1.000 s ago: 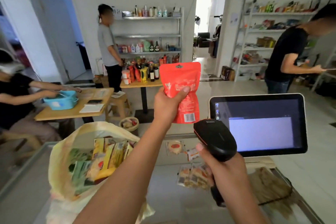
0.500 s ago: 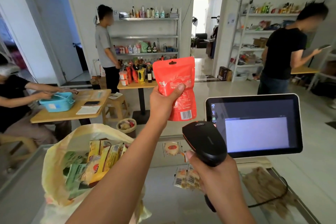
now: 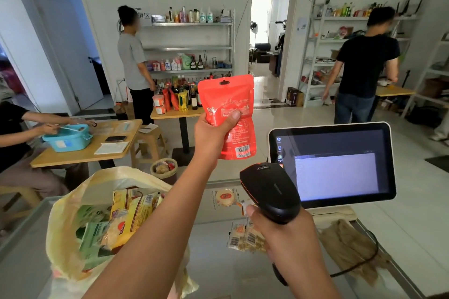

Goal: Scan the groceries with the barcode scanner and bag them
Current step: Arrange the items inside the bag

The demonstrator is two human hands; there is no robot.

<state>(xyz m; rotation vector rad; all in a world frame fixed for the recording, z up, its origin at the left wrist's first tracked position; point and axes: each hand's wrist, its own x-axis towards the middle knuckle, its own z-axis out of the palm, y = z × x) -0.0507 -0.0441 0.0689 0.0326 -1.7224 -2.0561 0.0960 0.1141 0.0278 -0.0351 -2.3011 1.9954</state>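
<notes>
Left hand (image 3: 213, 132) grips a red snack pouch (image 3: 228, 114) held up in the air above the counter (image 3: 218, 272), thumb pressed across the pouch's face near its middle, fingers wrapped behind. Pouch is upright, long axis near vertical with a slight lean, hang-hole end at top, barcode at lower right corner facing the camera. Right hand (image 3: 289, 243) is clenched round the handle of a black barcode scanner (image 3: 269, 190), index finger at the front by the trigger; scanner head points up and away toward the pouch, sitting just below the barcode, not touching it. Scanner cable (image 3: 359, 264) runs off to the right over the counter. Yellow plastic bag (image 3: 70, 226) sits open on the counter at left, under the left forearm, already holding several yellow and green packets (image 3: 126, 218). More small wrapped snacks (image 3: 226, 198) lie flat on the counter between the bag and the scanner, some partly hidden by the right hand. Touchscreen monitor (image 3: 332, 165) stands to the right of the scanner, screen lit with a pale window. Brown cloth (image 3: 349, 247) lies on the counter below the monitor.
</notes>
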